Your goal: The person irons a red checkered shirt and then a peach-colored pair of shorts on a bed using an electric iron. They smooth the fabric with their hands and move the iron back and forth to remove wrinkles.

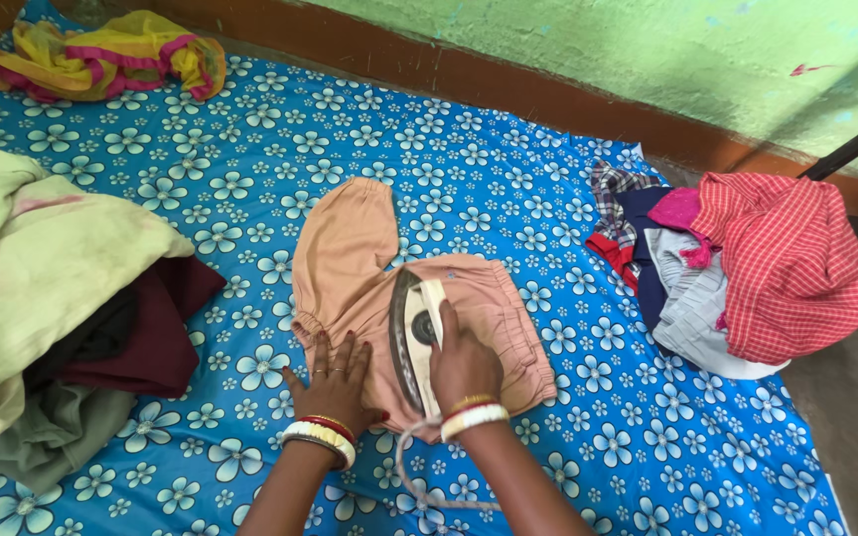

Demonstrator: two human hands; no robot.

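Pressing down on a peach garment (350,253), the left hand (335,382) lies flat with fingers spread on its lower edge. The right hand (464,362) is wrapped around the handle of an iron (411,337) resting on the garment, just right of the left hand; its cord (419,476) loops below. The garment lies on a blue flowered sheet (508,189). Left of the garment sits a pile of pale green and maroon clothes (52,298); right of it, a heap with a red checked cloth (786,258); beyond it, a yellow-pink cloth (101,60).
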